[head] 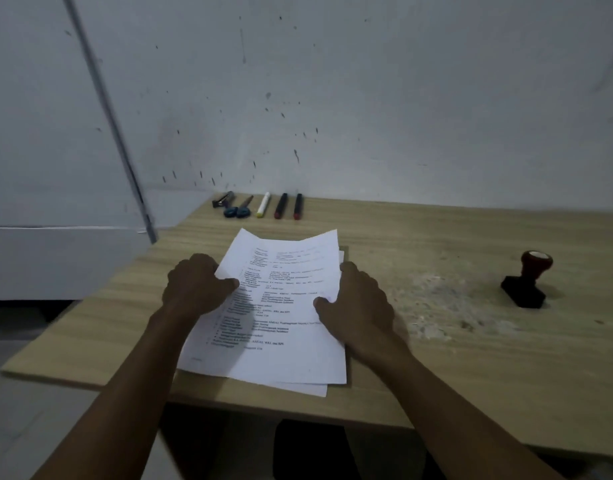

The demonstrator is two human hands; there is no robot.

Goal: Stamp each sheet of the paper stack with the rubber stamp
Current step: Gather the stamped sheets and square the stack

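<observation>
Both hands, left hand (194,285) and right hand (358,299), pinch the paper stack (277,327) edges; square sheets before reaching for rubber stamp (527,278).

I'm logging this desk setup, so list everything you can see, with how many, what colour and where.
paper stack: several loose sheets, white with black print, near desk edge, centre
rubber stamp: one, black base with dark red handle, upright, far right
scissors: one pair, blue handles, back edge
markers: two, black with red ends, back edge
white pen: one, yellow tip, back edge
small dark tool: one, left of scissors, unclear
desk: one, light wood
wall: pale, dark specks
left hand: holds stack's left edge
right hand: holds right edge
</observation>
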